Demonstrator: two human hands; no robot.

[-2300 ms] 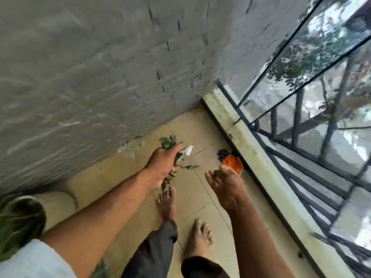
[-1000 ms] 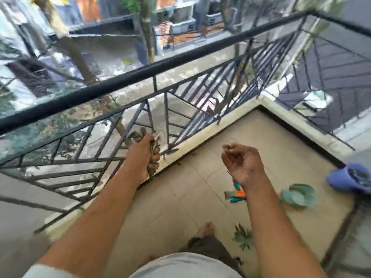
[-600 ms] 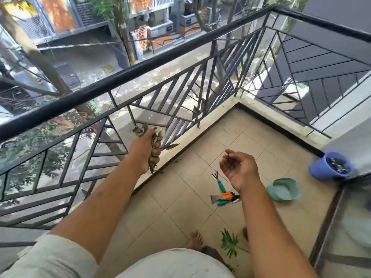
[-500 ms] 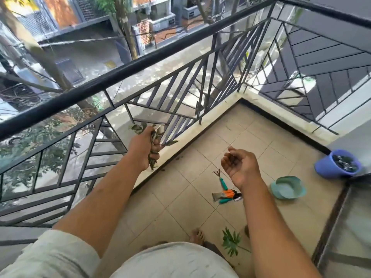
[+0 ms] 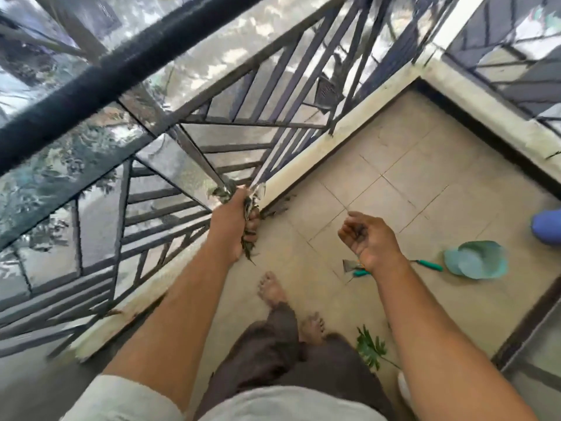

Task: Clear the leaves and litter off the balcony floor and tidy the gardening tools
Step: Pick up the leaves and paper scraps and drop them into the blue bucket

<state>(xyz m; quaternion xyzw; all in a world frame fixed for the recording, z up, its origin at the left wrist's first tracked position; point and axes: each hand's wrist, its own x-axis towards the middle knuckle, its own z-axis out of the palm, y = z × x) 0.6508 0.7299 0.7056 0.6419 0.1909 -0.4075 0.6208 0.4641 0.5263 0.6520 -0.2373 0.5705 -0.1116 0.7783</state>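
A bunch of leaves and litter (image 5: 251, 205) is gripped in the left hand (image 5: 235, 226), whose fingers are curled tightly round it; green tips stick out above and below the fist. The fist is held at the railing (image 5: 194, 117), over the pale kerb (image 5: 306, 159) that runs along the outer edge of the balcony floor (image 5: 394, 165), with the upper end of the bunch against the bars.

The right hand (image 5: 368, 238) is held palm up above the floor, its fingers loosely curled and nothing in it.

The gardening tools (image 5: 355, 267) lie on the tiles directly beneath the right wrist, partly hidden by it: a grey metal blade shows at one side of the wrist and a teal handle (image 5: 426, 264) at the other. Just beside that handle, toward the right edge of the floor, a teal saucer-like dish (image 5: 476, 259) rests on the tiles. A blue pot (image 5: 546, 227) is cut off by the right border of the view, near the dish.

One green lobed leaf (image 5: 372, 347) lies on the floor near the door side, close to the person's bare feet (image 5: 271, 290). Dark crumbs of debris (image 5: 277, 208) are gathered along the foot of the kerb, just beside the left fist.
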